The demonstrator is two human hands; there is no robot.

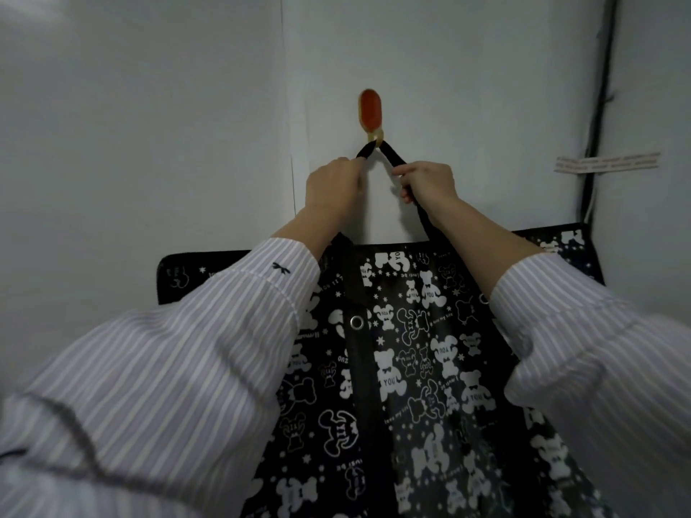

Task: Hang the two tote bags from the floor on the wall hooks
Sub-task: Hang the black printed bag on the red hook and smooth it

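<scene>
Tote bag (411, 349), black with white bears, lies against the white wall (149, 125) below our hands, its mouth out of our sight, so we cannot tell what it holds. From the left, our striped left sleeve (168, 349) reaches up to our left hand (331, 185), whose fingers curl round the left leg of the black strap (420, 214). Between the hands the strap peaks at the gold prong of the red hook (370, 114), touching it. Our right hand (426, 181) grips the strap's right leg, fingers curled. Farther right, a pale tape strip (632, 161) crosses a dark cable (602, 87) running down the wall.
</scene>
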